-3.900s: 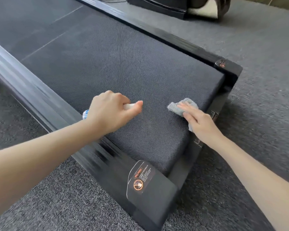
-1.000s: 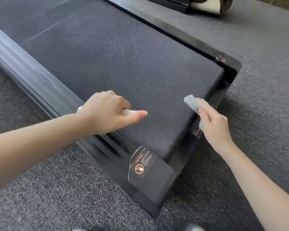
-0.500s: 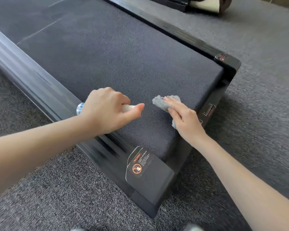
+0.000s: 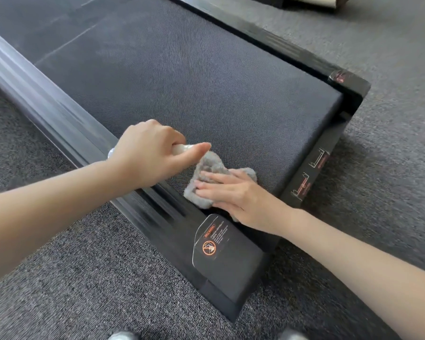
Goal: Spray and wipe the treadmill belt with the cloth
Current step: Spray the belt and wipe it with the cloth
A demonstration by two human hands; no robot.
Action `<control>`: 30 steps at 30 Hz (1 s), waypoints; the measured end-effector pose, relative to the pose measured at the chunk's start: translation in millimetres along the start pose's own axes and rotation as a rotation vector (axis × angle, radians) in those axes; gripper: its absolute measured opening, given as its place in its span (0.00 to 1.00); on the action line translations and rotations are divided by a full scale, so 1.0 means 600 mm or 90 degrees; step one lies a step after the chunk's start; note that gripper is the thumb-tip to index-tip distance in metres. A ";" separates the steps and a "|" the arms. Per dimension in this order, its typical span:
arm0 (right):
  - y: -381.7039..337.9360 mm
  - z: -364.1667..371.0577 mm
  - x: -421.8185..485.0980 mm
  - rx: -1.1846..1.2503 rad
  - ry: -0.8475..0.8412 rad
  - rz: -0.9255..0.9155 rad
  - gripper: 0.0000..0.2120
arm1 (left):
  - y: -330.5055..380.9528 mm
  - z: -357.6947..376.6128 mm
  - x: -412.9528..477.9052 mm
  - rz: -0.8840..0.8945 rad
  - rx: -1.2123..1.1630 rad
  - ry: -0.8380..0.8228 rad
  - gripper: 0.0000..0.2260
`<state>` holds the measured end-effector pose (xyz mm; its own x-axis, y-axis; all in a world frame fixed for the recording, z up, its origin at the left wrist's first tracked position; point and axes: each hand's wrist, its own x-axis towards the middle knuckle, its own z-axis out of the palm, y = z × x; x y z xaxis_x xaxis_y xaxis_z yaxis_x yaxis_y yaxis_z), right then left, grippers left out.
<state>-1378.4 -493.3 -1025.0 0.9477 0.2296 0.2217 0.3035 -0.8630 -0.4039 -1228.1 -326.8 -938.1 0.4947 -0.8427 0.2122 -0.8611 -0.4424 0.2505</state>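
At the near corner of the treadmill belt [image 4: 194, 82], by the side rail [image 4: 47, 104], we found one grey cloth [image 4: 210, 165]. Its lower part was hidden under the right hand [image 4: 231, 192], whose straight fingers [image 4: 210, 177] pressed it flat. The left hand [image 4: 147, 153] had its fingers curled round one spray bottle [image 4: 180, 148], of which we saw only a pale neck. One warning sticker [image 4: 210, 241] sat on the corner cover. The belt ran open beyond both hands and was cut off at the top. Two blurred shoe tips [image 4: 120, 336] showed at the bottom edge, on the carpet [image 4: 84, 278].
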 end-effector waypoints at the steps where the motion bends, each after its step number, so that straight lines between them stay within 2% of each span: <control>1: 0.000 -0.005 -0.020 -0.013 -0.002 -0.006 0.18 | -0.004 0.000 -0.001 -0.007 0.000 -0.003 0.32; 6: 0.002 -0.027 -0.118 -0.026 0.035 0.011 0.16 | -0.017 -0.005 0.000 -0.031 -0.005 -0.008 0.32; 9: 0.022 -0.038 -0.153 -0.067 0.049 0.023 0.19 | -0.017 0.000 0.004 -0.024 -0.010 -0.006 0.32; 13: 0.068 -0.063 -0.138 -0.018 0.212 0.236 0.20 | -0.010 0.006 0.015 -0.020 -0.012 -0.009 0.36; 14: 0.074 -0.070 -0.126 -0.009 0.244 0.255 0.20 | -0.007 0.007 0.017 -0.017 -0.015 -0.009 0.35; 16: 0.068 -0.068 -0.094 -0.002 0.224 0.212 0.19 | -0.001 0.008 0.020 -0.016 -0.019 -0.008 0.33; 19: 0.024 -0.027 -0.074 -0.029 0.099 0.068 0.18 | 0.006 0.010 0.022 -0.013 -0.019 -0.007 0.32; 21: 0.001 -0.008 -0.090 -0.071 0.055 0.013 0.17 | 0.006 0.012 0.023 -0.011 -0.016 -0.004 0.31; 24: -0.006 -0.007 -0.117 -0.078 0.044 -0.012 0.16 | 0.005 0.014 0.027 -0.018 -0.015 -0.013 0.33; 30: -0.012 -0.007 -0.123 -0.034 0.042 0.021 0.15 | 0.010 0.015 0.032 0.003 -0.034 -0.002 0.33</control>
<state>-1450.8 -505.9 -1034.9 0.9479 0.1728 0.2676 0.2655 -0.8928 -0.3639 -1224.9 -348.2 -941.1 0.4897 -0.8460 0.2110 -0.8561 -0.4208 0.3000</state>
